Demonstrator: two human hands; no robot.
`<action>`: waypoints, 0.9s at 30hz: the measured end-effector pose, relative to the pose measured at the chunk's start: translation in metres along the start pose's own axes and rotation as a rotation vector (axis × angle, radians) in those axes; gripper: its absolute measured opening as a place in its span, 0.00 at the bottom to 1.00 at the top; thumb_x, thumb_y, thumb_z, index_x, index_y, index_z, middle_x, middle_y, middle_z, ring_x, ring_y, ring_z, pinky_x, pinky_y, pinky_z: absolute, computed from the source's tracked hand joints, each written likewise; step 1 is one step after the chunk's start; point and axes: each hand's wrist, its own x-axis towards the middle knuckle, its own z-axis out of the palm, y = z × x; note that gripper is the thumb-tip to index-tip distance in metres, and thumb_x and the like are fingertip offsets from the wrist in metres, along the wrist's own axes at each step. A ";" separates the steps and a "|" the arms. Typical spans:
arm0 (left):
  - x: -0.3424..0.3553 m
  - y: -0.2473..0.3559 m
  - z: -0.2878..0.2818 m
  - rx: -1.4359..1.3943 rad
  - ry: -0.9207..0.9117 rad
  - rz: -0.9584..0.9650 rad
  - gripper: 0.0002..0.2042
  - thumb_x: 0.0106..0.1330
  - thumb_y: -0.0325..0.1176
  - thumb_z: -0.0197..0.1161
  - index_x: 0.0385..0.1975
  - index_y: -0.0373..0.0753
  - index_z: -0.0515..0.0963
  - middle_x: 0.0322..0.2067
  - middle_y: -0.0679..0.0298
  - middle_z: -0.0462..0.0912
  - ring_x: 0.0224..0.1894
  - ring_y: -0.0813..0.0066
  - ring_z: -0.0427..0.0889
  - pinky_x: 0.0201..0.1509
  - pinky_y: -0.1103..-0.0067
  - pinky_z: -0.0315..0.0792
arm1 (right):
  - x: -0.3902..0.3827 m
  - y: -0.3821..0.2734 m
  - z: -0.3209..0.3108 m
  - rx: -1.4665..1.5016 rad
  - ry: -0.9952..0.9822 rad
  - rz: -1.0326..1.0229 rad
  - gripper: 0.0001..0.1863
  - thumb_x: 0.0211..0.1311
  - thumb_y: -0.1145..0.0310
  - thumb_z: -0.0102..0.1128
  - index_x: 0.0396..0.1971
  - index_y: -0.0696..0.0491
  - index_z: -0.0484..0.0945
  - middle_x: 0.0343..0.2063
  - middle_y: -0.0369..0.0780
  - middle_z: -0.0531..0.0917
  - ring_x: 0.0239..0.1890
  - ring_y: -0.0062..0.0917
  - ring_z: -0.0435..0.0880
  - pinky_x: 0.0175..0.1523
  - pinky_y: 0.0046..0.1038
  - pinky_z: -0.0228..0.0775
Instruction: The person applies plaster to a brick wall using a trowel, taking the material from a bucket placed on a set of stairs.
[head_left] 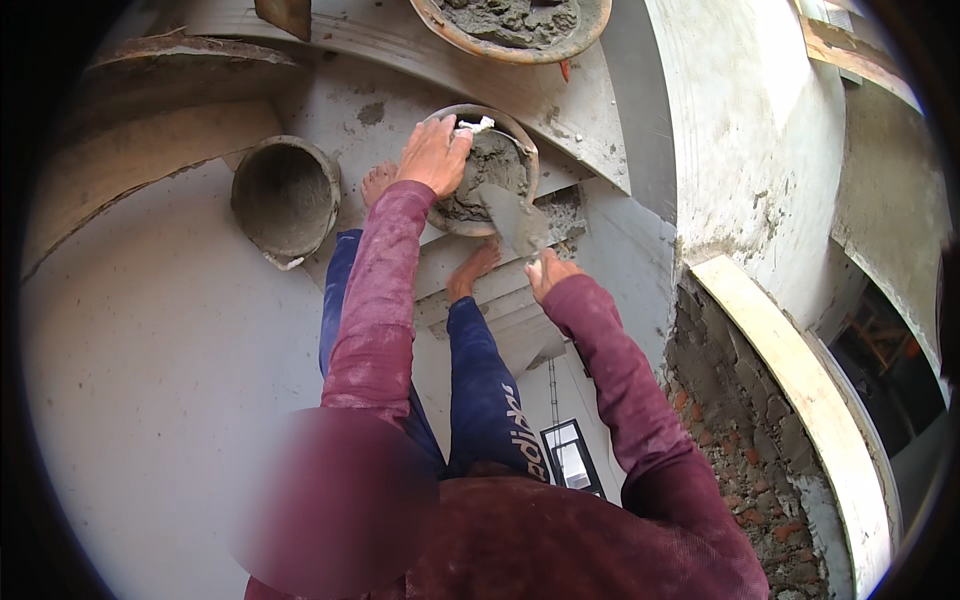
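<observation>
A round bucket (527, 140) of wet grey mortar (488, 175) stands just beyond my feet. My left hand (433, 155) is closed on its left rim, close to a white tie on the rim; the fingertips are partly hidden. In my right hand (551, 272) is the handle of a trowel (520, 222). The trowel's mortar-smeared blade points up and left, its tip over the near right side of the bucket. My right fingers are wrapped round the handle.
An empty-looking bucket (325, 190) stands to the left. A larger basin of mortar (597, 35) sits at the far edge. My bare feet (473, 270) are beside the bucket, near steps (520, 320). At right are a pale wall (750, 130), a wooden board (790, 380) and rough brickwork (735, 440).
</observation>
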 end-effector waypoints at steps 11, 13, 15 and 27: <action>-0.004 0.039 0.001 -0.009 -0.192 -0.176 0.16 0.60 0.44 0.49 0.27 0.36 0.76 0.29 0.46 0.77 0.38 0.49 0.75 0.42 0.63 0.67 | 0.124 -0.027 0.053 1.290 -0.319 -0.006 0.10 0.47 0.73 0.54 0.32 0.57 0.69 0.24 0.44 0.76 0.22 0.32 0.76 0.27 0.35 0.69; -0.017 0.043 -0.004 0.014 -0.192 -0.169 0.16 0.60 0.44 0.48 0.26 0.36 0.76 0.26 0.48 0.77 0.34 0.50 0.76 0.39 0.65 0.67 | 0.117 -0.013 0.039 1.770 -0.709 -0.019 0.07 0.49 0.73 0.52 0.30 0.56 0.69 0.20 0.40 0.73 0.16 0.27 0.71 0.20 0.32 0.65; -0.028 0.045 -0.004 0.023 -0.202 -0.149 0.17 0.60 0.45 0.48 0.23 0.36 0.75 0.26 0.47 0.77 0.35 0.50 0.76 0.38 0.65 0.67 | 0.116 -0.007 0.033 1.962 -0.972 -0.016 0.07 0.51 0.70 0.52 0.29 0.55 0.69 0.17 0.37 0.68 0.12 0.21 0.64 0.16 0.27 0.59; -0.045 -0.018 -0.019 -0.234 0.225 -0.201 0.19 0.60 0.46 0.45 0.24 0.34 0.75 0.24 0.45 0.75 0.32 0.48 0.75 0.37 0.65 0.66 | 0.009 -0.046 0.039 0.292 0.106 -0.246 0.20 0.46 0.67 0.57 0.40 0.55 0.65 0.37 0.55 0.75 0.43 0.48 0.75 0.49 0.41 0.66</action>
